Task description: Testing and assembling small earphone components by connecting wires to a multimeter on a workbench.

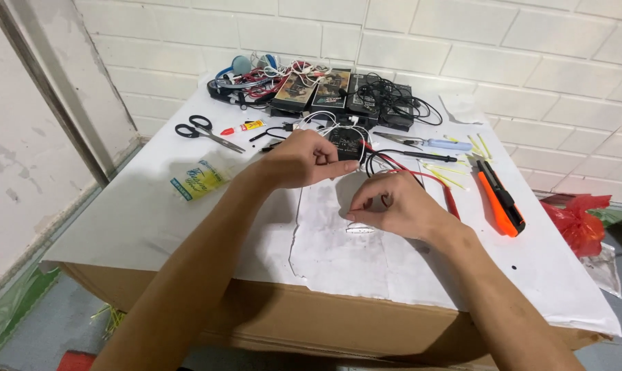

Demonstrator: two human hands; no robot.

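Head view: my left hand (301, 159) is curled shut, pinching thin wires against a small black circuit board (346, 142) near mid-table. My right hand (395, 208) pinches a tiny white piece (360, 230) over white paper (345, 257). Bare tabletop (119, 220) lies left; an orange utility knife (500, 199) crowds the right.

A makeshift home repair bench for small electronics — a paper-covered cardboard box (311, 323) serves as the table, set against a white painted brick wall (503, 48). Along its far edge lie tangled headphones and cables (256, 75) and dark boxes (325, 93); near the far left corner, scissors (204, 132) and a glue tube (244, 127); by the right edge — an orange utility knife (500, 199) and a screwdriver (434, 143).
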